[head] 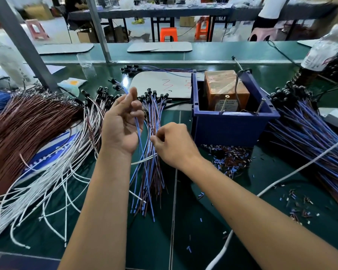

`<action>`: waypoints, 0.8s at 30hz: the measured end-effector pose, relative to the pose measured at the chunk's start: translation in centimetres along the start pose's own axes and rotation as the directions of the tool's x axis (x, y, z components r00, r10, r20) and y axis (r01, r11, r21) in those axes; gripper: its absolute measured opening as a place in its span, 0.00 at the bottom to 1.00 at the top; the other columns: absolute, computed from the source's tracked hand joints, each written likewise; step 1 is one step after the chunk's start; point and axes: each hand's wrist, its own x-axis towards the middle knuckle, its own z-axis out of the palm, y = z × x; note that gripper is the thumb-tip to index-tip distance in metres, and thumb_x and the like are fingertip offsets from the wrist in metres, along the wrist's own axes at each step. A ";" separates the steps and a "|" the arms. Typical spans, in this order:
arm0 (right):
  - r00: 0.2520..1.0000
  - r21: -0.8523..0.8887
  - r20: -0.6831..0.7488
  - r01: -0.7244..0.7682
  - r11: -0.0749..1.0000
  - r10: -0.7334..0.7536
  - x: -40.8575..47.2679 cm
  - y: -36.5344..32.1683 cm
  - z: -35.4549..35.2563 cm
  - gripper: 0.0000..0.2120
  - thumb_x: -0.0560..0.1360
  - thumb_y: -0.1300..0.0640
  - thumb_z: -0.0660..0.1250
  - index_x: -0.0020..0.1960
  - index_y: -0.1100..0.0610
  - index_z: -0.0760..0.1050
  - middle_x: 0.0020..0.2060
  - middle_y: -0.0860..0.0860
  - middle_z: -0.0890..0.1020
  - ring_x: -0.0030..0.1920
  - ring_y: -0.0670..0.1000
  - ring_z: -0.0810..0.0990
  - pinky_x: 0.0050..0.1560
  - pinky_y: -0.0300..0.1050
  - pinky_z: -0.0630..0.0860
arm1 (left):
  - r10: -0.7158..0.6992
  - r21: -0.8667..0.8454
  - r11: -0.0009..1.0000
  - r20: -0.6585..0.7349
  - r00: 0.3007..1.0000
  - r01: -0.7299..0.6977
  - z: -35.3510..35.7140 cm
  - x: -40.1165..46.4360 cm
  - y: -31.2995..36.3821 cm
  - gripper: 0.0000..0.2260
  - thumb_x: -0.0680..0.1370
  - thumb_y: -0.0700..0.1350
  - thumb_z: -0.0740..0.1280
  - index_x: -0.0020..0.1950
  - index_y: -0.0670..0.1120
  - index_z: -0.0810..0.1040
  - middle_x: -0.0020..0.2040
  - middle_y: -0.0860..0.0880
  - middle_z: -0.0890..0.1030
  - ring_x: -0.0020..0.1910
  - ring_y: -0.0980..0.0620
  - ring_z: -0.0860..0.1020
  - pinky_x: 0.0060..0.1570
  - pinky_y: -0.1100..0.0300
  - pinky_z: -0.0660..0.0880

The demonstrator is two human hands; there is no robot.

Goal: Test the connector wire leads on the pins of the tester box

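Observation:
A bundle of blue and brown connector wires [151, 172] with black connector heads lies on the green mat in the middle. My left hand [121, 121] is raised over it, palm toward me, fingers curled on a blue wire lead [139, 137] that hangs down. Just to the right, my right hand [173, 143] pinches wires of the bundle between thumb and fingers. The tester box [225, 90], orange-brown and wrapped in tape, sits inside a blue bin [230, 125] at right of the hands. Two metal pins [223, 105] stick up at the bin's front rim.
A thick brown wire heap [25, 123] and loose white wires [53, 180] fill the left. Another blue and brown pile [308, 133] lies at right. Cut insulation bits [230, 160] litter the mat before the bin. A white cable [293, 170] crosses right. A white board [164, 84] lies behind.

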 end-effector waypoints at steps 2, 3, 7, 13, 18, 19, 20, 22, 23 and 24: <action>0.997 -0.019 -0.002 -0.074 0.997 0.074 0.0 0.2 0.1 0.24 0.79 0.54 0.68 0.28 0.59 0.66 0.23 0.54 0.68 0.24 0.54 0.65 0.28 0.41 0.63 | -0.073 -0.135 0.987 0.135 0.988 0.091 0.2 -0.6 0.2 0.04 0.79 0.36 0.62 0.50 0.40 0.76 0.47 0.47 0.82 0.28 0.58 0.70 0.22 0.69 0.65; 0.995 -0.029 -0.004 -0.101 0.994 0.101 0.0 0.2 0.1 0.22 0.79 0.55 0.67 0.28 0.59 0.66 0.23 0.54 0.67 0.24 0.54 0.64 0.28 0.41 0.62 | -0.071 -0.165 0.981 0.175 0.982 0.100 0.2 -0.8 0.3 0.05 0.80 0.36 0.61 0.49 0.40 0.77 0.46 0.47 0.80 0.27 0.59 0.67 0.21 0.67 0.63; 0.989 -0.044 -0.009 -0.148 0.988 0.148 -0.2 0.1 -0.2 0.17 0.77 0.58 0.65 0.31 0.59 0.68 0.25 0.54 0.67 0.26 0.55 0.65 0.27 0.39 0.61 | -0.008 -0.150 0.987 0.270 0.963 0.050 -0.1 -1.0 0.9 0.08 0.83 0.42 0.59 0.45 0.44 0.73 0.41 0.52 0.75 0.28 0.59 0.57 0.23 0.65 0.53; 0.977 -0.094 -0.002 -0.212 0.973 0.213 -0.4 -0.3 -0.4 0.12 0.75 0.60 0.64 0.34 0.60 0.70 0.32 0.57 0.72 0.34 0.58 0.71 0.30 0.41 0.66 | -0.100 0.232 0.973 0.346 0.933 0.018 -0.4 -0.8 1.5 0.12 0.85 0.51 0.55 0.43 0.49 0.68 0.34 0.55 0.66 0.26 0.59 0.55 0.22 0.68 0.53; 0.970 0.268 -0.215 -0.057 0.962 0.117 0.4 -1.5 -1.2 0.09 0.81 0.59 0.60 0.47 0.59 0.77 0.45 0.56 0.83 0.46 0.57 0.79 0.48 0.52 0.75 | -0.195 0.744 0.668 0.209 0.958 -0.026 0.1 -0.8 -0.9 0.12 0.84 0.42 0.60 0.39 0.49 0.69 0.32 0.52 0.71 0.22 0.58 0.60 0.22 0.67 0.52; 0.968 0.394 -0.195 -0.070 0.917 0.157 0.8 -1.8 -1.3 0.12 0.82 0.59 0.58 0.45 0.58 0.78 0.43 0.55 0.83 0.45 0.57 0.80 0.48 0.53 0.75 | -0.190 0.795 0.606 0.177 0.966 -0.026 0.2 -0.9 -1.2 0.13 0.83 0.41 0.61 0.38 0.50 0.70 0.30 0.52 0.71 0.21 0.59 0.61 0.21 0.69 0.53; 0.966 0.494 -0.164 -0.095 0.864 0.200 1.1 -2.0 -1.5 0.14 0.82 0.58 0.57 0.42 0.57 0.77 0.40 0.55 0.82 0.44 0.57 0.80 0.47 0.56 0.76 | -0.177 0.836 0.548 0.155 0.972 -0.033 0.2 -0.9 -1.4 0.13 0.82 0.40 0.62 0.38 0.50 0.70 0.29 0.52 0.71 0.21 0.59 0.62 0.21 0.70 0.54; 0.962 0.578 -0.138 -0.117 0.808 0.237 1.6 -1.9 -1.5 0.17 0.83 0.55 0.57 0.36 0.55 0.73 0.34 0.52 0.79 0.39 0.55 0.78 0.45 0.60 0.78 | -0.143 0.889 0.452 0.153 0.978 -0.073 0.0 -0.8 -1.5 0.11 0.80 0.38 0.63 0.38 0.48 0.72 0.27 0.52 0.72 0.21 0.59 0.63 0.21 0.70 0.56; 0.964 0.557 -0.146 -0.104 0.824 0.221 1.8 -1.8 -1.5 0.19 0.84 0.52 0.59 0.35 0.54 0.73 0.32 0.51 0.79 0.37 0.54 0.78 0.44 0.59 0.78 | -0.132 0.904 0.417 0.164 0.978 -0.095 -0.2 -0.8 -1.6 0.09 0.79 0.37 0.62 0.40 0.46 0.74 0.26 0.52 0.72 0.21 0.58 0.63 0.21 0.69 0.56; 0.968 0.525 -0.151 -0.094 0.846 0.201 1.9 -1.6 -1.3 0.21 0.84 0.49 0.61 0.35 0.55 0.75 0.31 0.51 0.80 0.36 0.54 0.80 0.42 0.58 0.80 | -0.129 0.915 0.387 0.174 0.976 -0.112 -0.3 -0.9 -1.7 0.08 0.79 0.36 0.61 0.43 0.43 0.78 0.26 0.52 0.73 0.21 0.58 0.64 0.21 0.69 0.58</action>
